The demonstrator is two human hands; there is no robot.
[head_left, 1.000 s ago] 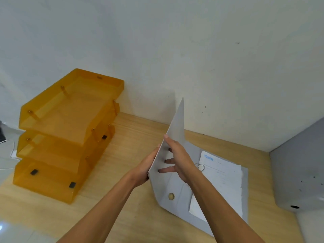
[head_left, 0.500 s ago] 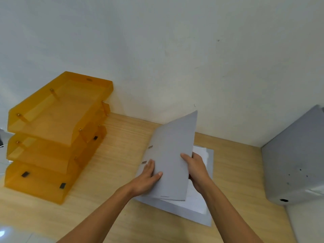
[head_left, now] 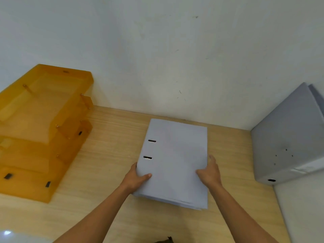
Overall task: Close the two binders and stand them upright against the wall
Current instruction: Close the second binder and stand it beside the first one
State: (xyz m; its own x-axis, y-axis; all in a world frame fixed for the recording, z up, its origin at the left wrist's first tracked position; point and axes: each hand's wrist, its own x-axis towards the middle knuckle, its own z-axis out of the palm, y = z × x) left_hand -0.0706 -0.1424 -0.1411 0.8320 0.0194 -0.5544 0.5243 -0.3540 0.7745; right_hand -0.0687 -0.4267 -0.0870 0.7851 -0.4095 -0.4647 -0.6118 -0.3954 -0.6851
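Observation:
A pale grey binder point(head_left: 175, 155) lies flat and closed on the wooden desk point(head_left: 108, 155), its far edge near the white wall point(head_left: 157, 58). Two slots show near its spine side. My left hand point(head_left: 135, 178) grips its left near edge, thumb on the cover. My right hand point(head_left: 210, 172) holds its right edge, thumb on top. A second grey binder point(head_left: 287, 137) stands closed at the right, leaning against the side wall.
An orange three-tier letter tray point(head_left: 43, 130) stands at the left against the wall. Bare desk lies between the tray and the flat binder, and between that binder and the standing one.
The raised cover has swung down to the right onto the papers, so the binder is now closed. Both hands have shifted to its left and right edges.

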